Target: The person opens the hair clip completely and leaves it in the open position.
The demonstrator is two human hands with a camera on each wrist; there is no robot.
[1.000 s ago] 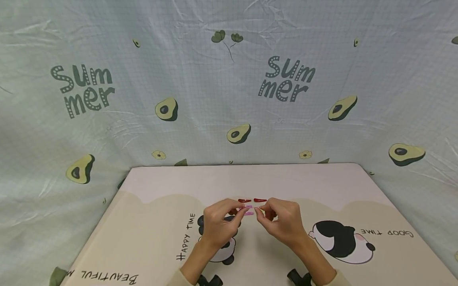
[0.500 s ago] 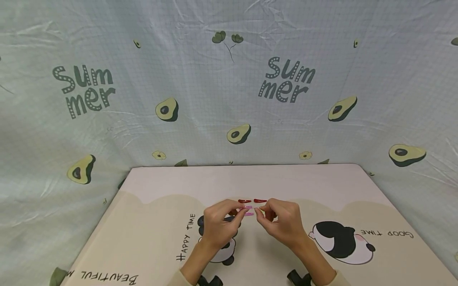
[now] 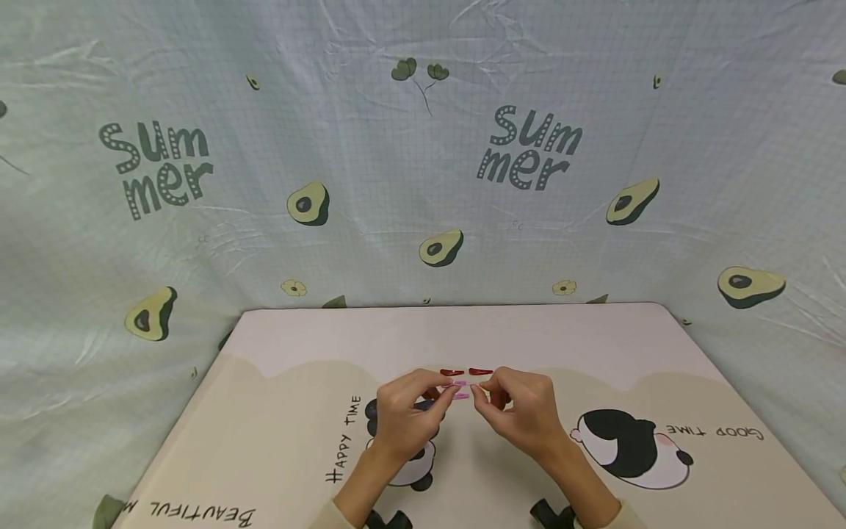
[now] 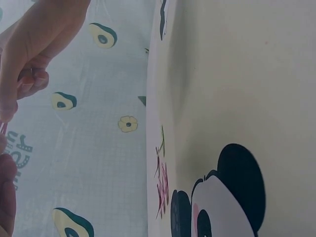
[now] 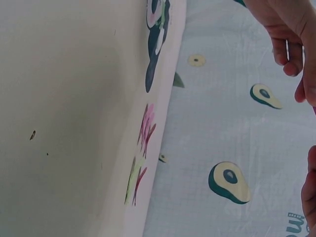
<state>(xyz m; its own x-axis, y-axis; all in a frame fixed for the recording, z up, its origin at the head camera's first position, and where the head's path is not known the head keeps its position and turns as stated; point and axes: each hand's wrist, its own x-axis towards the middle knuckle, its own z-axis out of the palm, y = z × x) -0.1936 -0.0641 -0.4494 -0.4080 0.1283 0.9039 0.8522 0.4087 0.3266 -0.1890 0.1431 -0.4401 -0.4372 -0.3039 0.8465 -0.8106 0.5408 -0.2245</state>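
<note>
My left hand (image 3: 411,413) and right hand (image 3: 521,411) are raised close together above the table, thumb and finger of each brought together. Between their fingertips, in the left wrist view, runs a slim pinkish-red hair clip (image 4: 3,128), and each hand pinches an end. Only a sliver of it shows at the right wrist view's edge; its shape is mostly hidden. Beyond the hands lie two red hair clips (image 3: 480,371), side by side. Pink hair clips (image 3: 460,395) appear near the left fingertips. Partly covered by the right hand in the head view, a green hair clip (image 5: 131,180) lies beside them.
The tabletop (image 3: 291,419) has a pale cover printed with pandas and lettering. Behind it hangs a light curtain (image 3: 370,147) with avocado prints, which also falls along both sides. Black wrist mounts (image 3: 552,513) sit below the hands.
</note>
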